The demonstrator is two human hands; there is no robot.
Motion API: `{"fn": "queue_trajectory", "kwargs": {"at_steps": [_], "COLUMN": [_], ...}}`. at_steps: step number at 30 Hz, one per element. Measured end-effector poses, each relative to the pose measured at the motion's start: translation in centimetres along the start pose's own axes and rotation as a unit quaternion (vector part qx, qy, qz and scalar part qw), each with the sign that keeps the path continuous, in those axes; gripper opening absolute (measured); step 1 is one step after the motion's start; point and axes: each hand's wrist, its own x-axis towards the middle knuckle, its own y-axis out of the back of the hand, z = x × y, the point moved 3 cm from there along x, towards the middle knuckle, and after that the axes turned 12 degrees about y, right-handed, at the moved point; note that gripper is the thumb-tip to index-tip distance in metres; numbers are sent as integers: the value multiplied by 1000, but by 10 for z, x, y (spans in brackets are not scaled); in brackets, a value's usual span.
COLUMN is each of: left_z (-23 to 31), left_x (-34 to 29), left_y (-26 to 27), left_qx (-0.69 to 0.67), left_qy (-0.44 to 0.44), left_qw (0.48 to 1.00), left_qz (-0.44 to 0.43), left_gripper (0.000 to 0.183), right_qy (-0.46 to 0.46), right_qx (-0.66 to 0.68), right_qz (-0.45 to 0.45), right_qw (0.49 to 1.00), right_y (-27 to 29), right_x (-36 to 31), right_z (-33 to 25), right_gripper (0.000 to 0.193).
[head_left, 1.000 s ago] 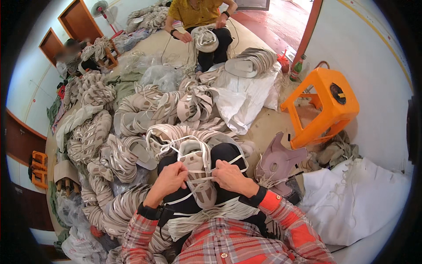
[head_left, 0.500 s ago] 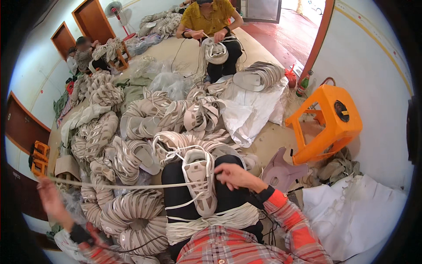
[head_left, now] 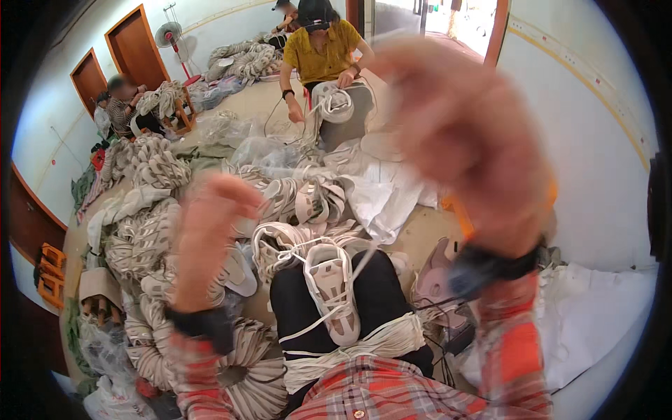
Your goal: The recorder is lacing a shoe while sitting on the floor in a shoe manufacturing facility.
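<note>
Both hands are now lifted off the lap and swinging fast enough to blur. The left hand (head_left: 213,231), which was flung out at the left edge with a lace pulled tight a moment ago, is now near the left-centre of the frame. The right hand (head_left: 469,133), which was beside the shoe (head_left: 332,280), now looms large in the upper right. The long tight line across the left has gone, and a pale strip of lace (head_left: 365,257) rises from the shoe's right side instead. This suggests that one pull on the lacing is over and the right side is now being worked; the lacing looks only partly done.

The left hand's fingers are bent forward and partly closed; the right hand's are loosely curled. The blur hides the fingertips of both, so I cannot tell whether either grips a lace.

The shoe sits just below the centre of the frame, on the lap between the black-trousered knees (head_left: 294,301), toe towards the bottom edge. It is off-white with brown patches near the toe, its mouth open at the top, laces crossing its front. A loose lace end (head_left: 306,330) trails over the left thigh to a bundle of laces (head_left: 378,346).
</note>
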Motion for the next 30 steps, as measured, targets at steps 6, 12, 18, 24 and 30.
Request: {"fn": "queue_trajectory", "kwargs": {"at_steps": [6, 12, 18, 24, 30], "left_z": [-240, -263, -256, -256, -267], "left_x": [-36, -28, -32, -31, -31], "left_y": [-86, -89, -80, -79, -80], "left_qx": [334, 47, 81, 37, 9], "left_qy": [12, 209, 263, 284, 261], "left_qw": [941, 970, 943, 935, 944], "left_qz": [-61, -114, -185, -208, -201], "left_gripper": [24, 24, 29, 29, 29], "right_qy": [83, -201, -254, -143, -211], "right_qx": [-186, -515, -299, -380, -312], "right_qz": [336, 217, -93, -117, -73], "right_qw": [920, 804, 915, 906, 923], "right_y": [191, 220, -40, -55, -65], "right_x": [-62, -240, -265, -267, -275], "right_z": [-116, 35, 215, 232, 248], "right_gripper": [37, 31, 12, 3, 4]}}
